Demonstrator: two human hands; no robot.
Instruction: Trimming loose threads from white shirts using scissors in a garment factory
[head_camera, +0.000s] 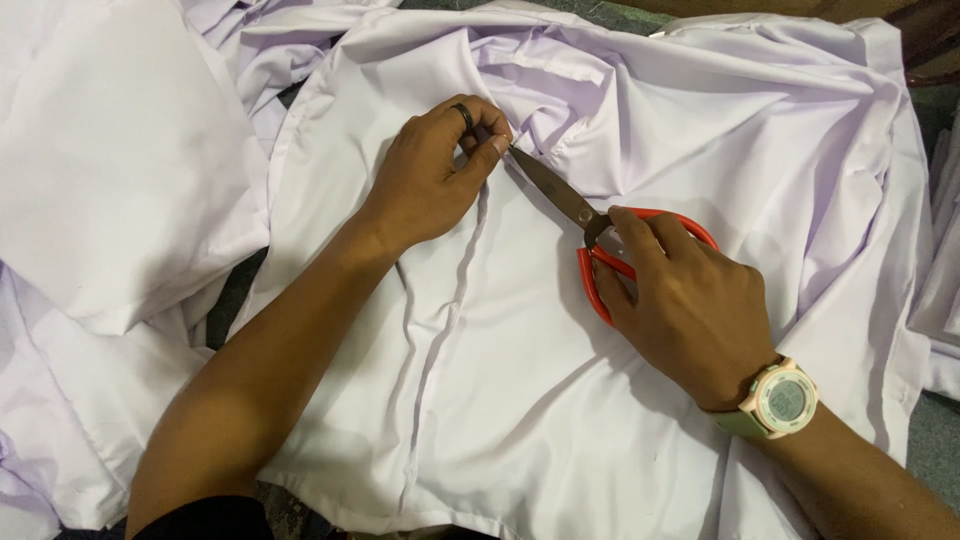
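Observation:
A white shirt (520, 380) lies spread flat with its front placket running down the middle. My left hand (430, 175), a dark ring on one finger, pinches the cloth near the collar at the top of the placket. My right hand (685, 305) grips scissors with red handles (590, 275), fingers through the loops. The dark blades (550, 185) point up and left, and their tips reach my left fingertips. A pale wristwatch (780, 400) sits on my right wrist.
More white garments are piled at the left (110, 170) and along the right edge (940, 290). A dark green surface (935, 445) shows at the lower right and between the cloths at the left.

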